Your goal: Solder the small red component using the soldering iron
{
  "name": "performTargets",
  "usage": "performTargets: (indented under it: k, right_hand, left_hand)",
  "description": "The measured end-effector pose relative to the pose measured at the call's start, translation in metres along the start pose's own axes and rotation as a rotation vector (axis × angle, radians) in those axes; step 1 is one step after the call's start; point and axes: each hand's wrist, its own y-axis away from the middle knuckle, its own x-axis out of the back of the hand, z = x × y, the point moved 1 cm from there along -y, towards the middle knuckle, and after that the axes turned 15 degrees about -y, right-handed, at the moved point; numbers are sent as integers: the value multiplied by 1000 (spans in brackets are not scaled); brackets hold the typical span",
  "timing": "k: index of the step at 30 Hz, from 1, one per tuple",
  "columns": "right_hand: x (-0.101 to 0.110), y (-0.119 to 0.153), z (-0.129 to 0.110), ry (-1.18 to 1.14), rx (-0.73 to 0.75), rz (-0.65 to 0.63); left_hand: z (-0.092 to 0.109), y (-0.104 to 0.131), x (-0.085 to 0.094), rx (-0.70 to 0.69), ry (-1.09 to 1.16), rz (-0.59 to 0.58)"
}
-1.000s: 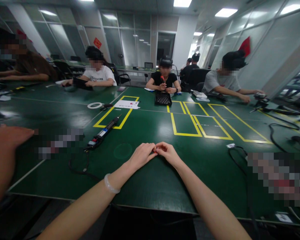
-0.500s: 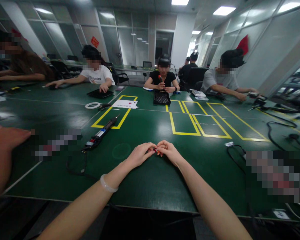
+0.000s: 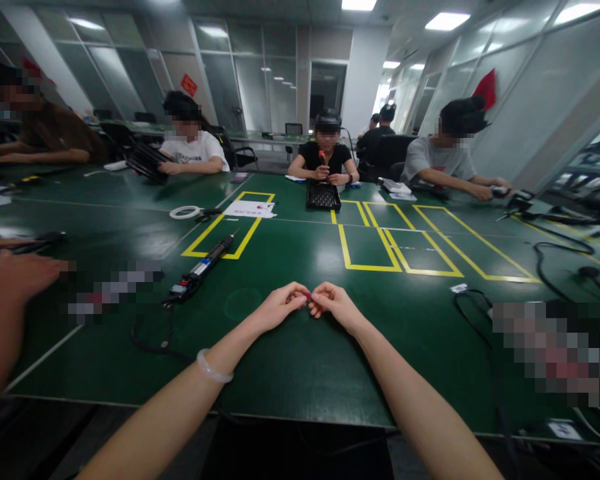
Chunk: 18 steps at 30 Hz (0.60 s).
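My left hand (image 3: pixel 283 305) and my right hand (image 3: pixel 336 305) meet fingertip to fingertip just above the green table (image 3: pixel 300 373). Both are closed in a pinch. Between them is a small red piece (image 3: pixel 309 297), mostly covered by the fingers and too small to make out its kind. A pale bangle circles my left wrist. An electric screwdriver (image 3: pixel 203 268) with a black body lies to the left of my hands, its bit pointing away from me.
Yellow tape outlines (image 3: pixel 373 269) mark the table ahead. A paper sheet (image 3: pixel 250 209) and a white ring-shaped coil (image 3: pixel 184 212) lie beyond the screwdriver. Black cables run on the right. A co-worker's hand (image 3: pixel 20 273) is close on the left; across, another person has a black tray (image 3: pixel 323 197).
My fingers have shifted slightly around the small piece, and less of its red and orange shows. At the far left, a person in white has lifted a black tray off the table and tilted it.
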Motion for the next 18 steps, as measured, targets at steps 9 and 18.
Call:
performTargets:
  k: [9,18]
  right_hand:
    - [-3,1,-2,-17,-38,-6]
    - [-2,1,-1,-20,-44,-20]
  left_hand:
    - [5,1,2,-2,-49,14]
    - [5,2,3,-15,-65,9]
